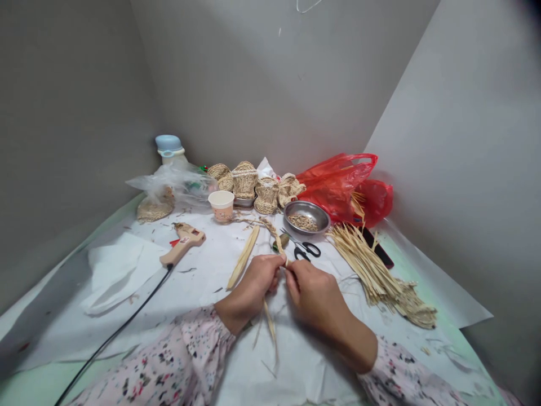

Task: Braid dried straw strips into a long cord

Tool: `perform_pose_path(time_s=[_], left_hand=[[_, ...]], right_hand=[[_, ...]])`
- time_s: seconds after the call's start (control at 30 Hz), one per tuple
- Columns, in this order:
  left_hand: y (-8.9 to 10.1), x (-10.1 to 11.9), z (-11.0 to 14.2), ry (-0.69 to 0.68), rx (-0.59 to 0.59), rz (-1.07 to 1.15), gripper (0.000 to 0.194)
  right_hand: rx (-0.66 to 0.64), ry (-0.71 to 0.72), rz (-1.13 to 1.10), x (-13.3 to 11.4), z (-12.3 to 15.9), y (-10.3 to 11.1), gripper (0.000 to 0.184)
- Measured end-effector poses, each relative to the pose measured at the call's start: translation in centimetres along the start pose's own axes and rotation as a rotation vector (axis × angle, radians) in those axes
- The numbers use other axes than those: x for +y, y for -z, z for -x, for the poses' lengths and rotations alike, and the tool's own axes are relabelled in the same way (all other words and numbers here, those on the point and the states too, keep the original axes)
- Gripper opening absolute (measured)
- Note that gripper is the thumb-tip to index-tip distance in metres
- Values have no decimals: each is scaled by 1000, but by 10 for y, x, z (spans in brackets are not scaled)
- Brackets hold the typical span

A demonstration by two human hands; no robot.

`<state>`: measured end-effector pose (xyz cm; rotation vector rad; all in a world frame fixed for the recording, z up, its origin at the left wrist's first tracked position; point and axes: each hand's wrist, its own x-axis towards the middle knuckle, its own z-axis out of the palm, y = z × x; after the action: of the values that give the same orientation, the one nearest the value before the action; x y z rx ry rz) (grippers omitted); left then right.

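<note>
The desk (76, 380) is pale green at its edges and mostly covered by a white sheet (203, 299) strewn with small scraps. Toward the back right slumps a red plastic bag (333, 183), and in front of it a bundle of straw strips (367, 262) lies slantwise, partly over a dark flat object (382, 254). A clear plastic bag (190, 183) sits crumpled at the back left, before a bottle with a blue lid (169, 144).

The left hand (256, 279) and the right hand (319, 287) meet at the front middle, close together. The grip of each is narrow, the fingers closed on the near end of a straw braid (276, 235). The braid runs from between them toward the back of the desk, past the paper cup (222, 211); loose strands (270, 330) hang below the hands.

A beige glue gun (183, 245) lies to the left, its black cord (127, 321) trailing to the near edge. A metal bowl (313, 230) holding short straw-coloured bits stands near several woven straw pieces (245, 181) in a row. Scissors (310, 248) with black handles lie just beyond the right hand, and one flat strip (244, 256) lies beyond the left.
</note>
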<state>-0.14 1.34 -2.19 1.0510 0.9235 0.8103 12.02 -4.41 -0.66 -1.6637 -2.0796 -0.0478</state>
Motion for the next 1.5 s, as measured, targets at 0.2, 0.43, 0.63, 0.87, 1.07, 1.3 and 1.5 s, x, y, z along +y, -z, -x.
perform_pose_path(time_s=[0.2,0.43,0.63,0.87,1.07,1.3,1.5], left_hand=[[-4,3,2,20,-9,84,29],[1,-1,-2,15,17,131,32],[2,7,-1,64,22,42,35],[4,5,-1,86,-43,35,33],[4,7,1,85,-65,55,32],[4,7,1,100,-69,46,31],[3,9,1,106,-62,58,28]], right_hand=[[48,165,233,-2,7,-12,19],[-228,81,38,-3,1,14,13],[-208,-182,180,43,-20,63,21],[-458,-538,506,93,-32,64,21],[-489,-588,497,101,-33,49,28],[-334,-487,353,101,-37,68,23],[-111,-385,-515,80,-38,62,13]])
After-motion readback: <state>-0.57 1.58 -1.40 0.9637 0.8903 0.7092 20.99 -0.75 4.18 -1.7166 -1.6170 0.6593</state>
